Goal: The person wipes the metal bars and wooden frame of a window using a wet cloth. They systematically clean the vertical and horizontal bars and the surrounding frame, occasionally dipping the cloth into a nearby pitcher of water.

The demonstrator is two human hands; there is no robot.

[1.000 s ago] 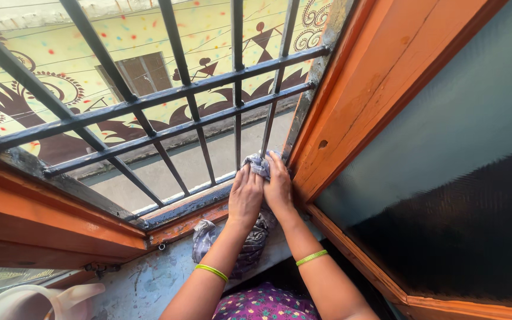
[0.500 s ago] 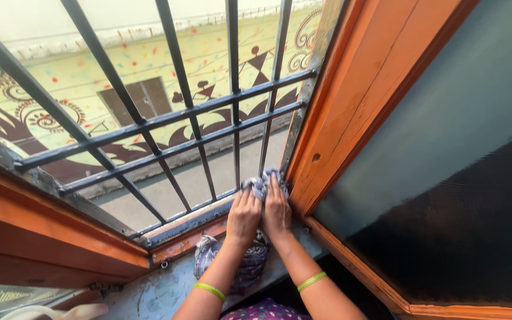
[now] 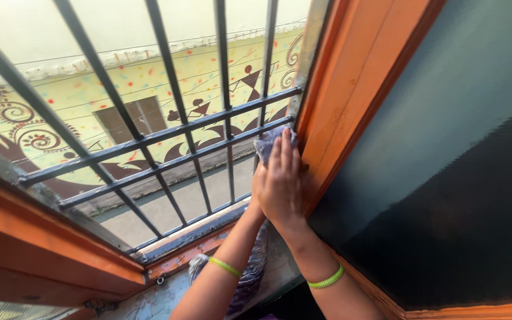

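Logging what I see from the head camera: right hand (image 3: 282, 181), fingers flat and pressed together, laid over a blue-grey cloth (image 3: 268, 139) against the orange window frame (image 3: 351, 101), near its meeting with the grey iron grille (image 3: 179, 133). Left hand (image 3: 259, 184) sits just behind the right, mostly hidden; I cannot tell its grip. The cloth's tail seems to hang down between both forearms. One green bangle (image 3: 224, 266) circles the left wrist.
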